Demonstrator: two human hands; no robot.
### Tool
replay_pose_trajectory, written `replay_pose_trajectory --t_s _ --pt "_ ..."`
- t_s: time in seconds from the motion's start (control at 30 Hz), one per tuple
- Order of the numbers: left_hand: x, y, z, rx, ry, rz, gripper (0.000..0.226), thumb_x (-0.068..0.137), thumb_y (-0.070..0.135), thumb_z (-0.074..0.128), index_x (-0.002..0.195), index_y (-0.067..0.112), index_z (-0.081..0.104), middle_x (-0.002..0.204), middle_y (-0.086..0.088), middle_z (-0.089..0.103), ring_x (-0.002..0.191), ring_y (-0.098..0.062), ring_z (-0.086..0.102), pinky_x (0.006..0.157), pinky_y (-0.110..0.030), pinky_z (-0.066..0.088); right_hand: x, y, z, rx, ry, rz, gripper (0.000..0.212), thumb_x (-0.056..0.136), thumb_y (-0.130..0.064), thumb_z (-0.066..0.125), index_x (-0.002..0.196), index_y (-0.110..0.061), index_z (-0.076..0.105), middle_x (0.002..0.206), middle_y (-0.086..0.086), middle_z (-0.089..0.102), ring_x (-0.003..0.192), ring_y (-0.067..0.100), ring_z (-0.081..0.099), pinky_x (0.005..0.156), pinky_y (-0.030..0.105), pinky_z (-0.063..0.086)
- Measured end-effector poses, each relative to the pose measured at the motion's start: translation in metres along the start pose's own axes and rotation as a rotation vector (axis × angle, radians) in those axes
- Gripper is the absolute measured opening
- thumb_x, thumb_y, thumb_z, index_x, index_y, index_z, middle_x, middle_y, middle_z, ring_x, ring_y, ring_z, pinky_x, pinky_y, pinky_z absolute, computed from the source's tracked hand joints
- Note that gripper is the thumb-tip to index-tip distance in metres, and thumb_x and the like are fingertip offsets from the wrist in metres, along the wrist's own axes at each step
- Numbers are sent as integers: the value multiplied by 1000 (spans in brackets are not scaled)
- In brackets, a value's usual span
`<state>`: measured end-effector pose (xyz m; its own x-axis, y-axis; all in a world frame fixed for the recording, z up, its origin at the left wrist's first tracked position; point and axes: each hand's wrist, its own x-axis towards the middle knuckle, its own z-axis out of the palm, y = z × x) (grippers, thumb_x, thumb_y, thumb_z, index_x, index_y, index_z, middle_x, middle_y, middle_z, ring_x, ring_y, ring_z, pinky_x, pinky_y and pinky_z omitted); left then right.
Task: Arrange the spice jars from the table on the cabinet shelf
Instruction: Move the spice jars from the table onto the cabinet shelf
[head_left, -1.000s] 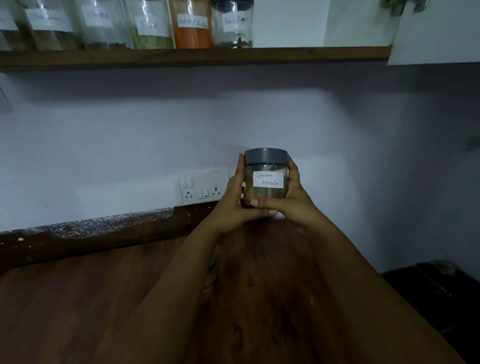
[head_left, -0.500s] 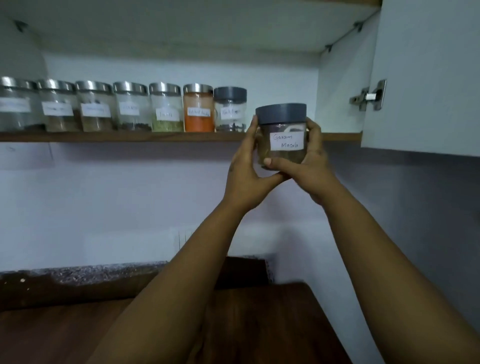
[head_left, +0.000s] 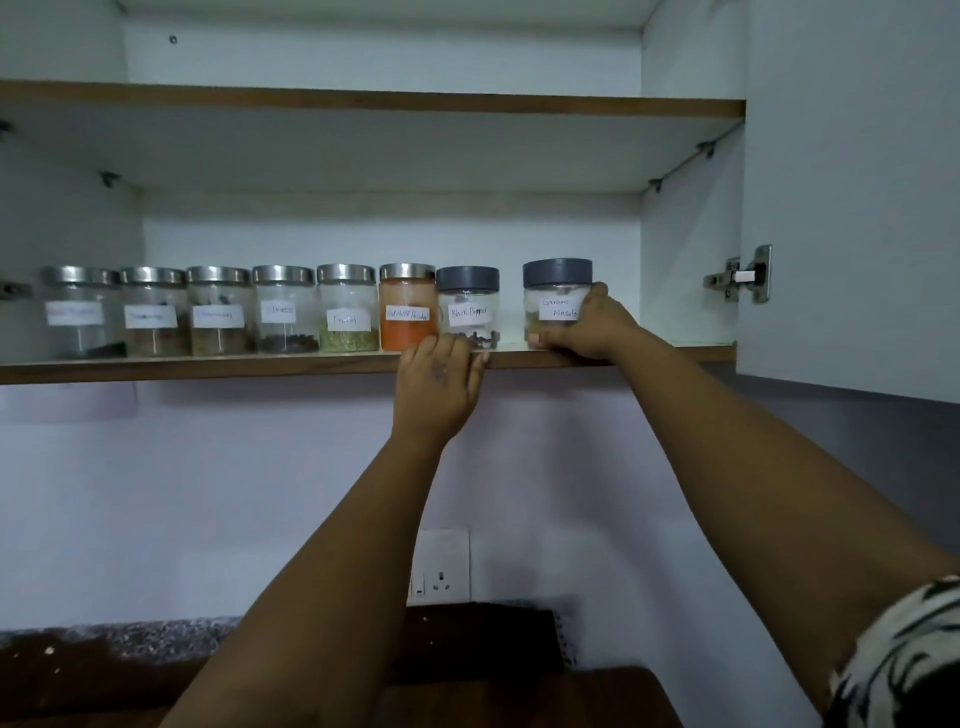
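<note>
Clear glass, I judge, so the Garam Masala jar (head_left: 556, 306) looks rigid, smooth and breakable, standing on the cabinet shelf (head_left: 208, 366) at three o'clock of the Black Pepper jar (head_left: 468, 309), a gap between them. My right grip (head_left: 589, 327) is curled round its lower wall, the best hold; my left grip (head_left: 439, 376) rests its fingers on the shelf edge, holding nothing.

Dim, bluish light. The cabinet (head_left: 395, 228) interior is brightest, the tabletop (head_left: 519, 696) near black. Leftmost jar labels (head_left: 72, 313) blur past reading. The wide lens bows the shelf (head_left: 208, 366) edge; shadow lies beneath it.
</note>
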<state>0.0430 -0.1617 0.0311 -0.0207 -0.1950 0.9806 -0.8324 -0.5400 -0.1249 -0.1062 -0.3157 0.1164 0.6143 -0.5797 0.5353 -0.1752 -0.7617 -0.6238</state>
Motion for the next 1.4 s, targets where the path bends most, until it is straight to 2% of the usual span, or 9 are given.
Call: replay_pose_trajectory --t_s 0.3,0.5,0.67,0.9,1.2,1.4 --pt "-1 -3 14 80 75 6 31 99 37 43 91 15 63 89 -1 63 78 -20 52 73 -31 32 51 8 21 -84 -97 76 111 61 -57 83 142 -7 27 138 9 47 125 26 48 92 33 41" --pt "-4 -2 27 188 195 29 32 99 35 41 88 14 63 83 -3 60 71 -22 50 71 -32 32 62 15 28 -157 -90 -16 119 52 -72 78 144 -13 33 141 5 46 127 23 48 93 32 41" --pt "-5 -2 30 197 205 15 31 98 35 41 91 14 62 84 -4 59 72 -24 51 72 -34 32 63 15 30 -203 -119 10 122 46 -83 71 141 -14 37 138 4 47 124 23 49 84 30 39" --pt "-5 0 25 180 180 0 30 98 34 43 93 13 63 85 -4 59 74 -23 50 74 -33 34 59 14 26 -223 -133 50 124 44 -83 71 140 -12 37 136 5 48 121 24 51 90 36 45" --pt "-7 2 25 172 159 -15 32 100 35 39 92 13 61 87 -4 58 77 -22 49 78 -33 35 55 13 24 -265 -142 66 119 49 -81 71 139 -10 38 135 6 50 120 24 52 89 36 44" --pt "-8 3 18 133 93 -29 34 100 36 39 99 12 63 92 -4 59 81 -22 50 80 -32 35 44 7 19 -192 -181 142 127 51 -78 74 145 -9 24 142 9 45 126 28 48 98 41 43"
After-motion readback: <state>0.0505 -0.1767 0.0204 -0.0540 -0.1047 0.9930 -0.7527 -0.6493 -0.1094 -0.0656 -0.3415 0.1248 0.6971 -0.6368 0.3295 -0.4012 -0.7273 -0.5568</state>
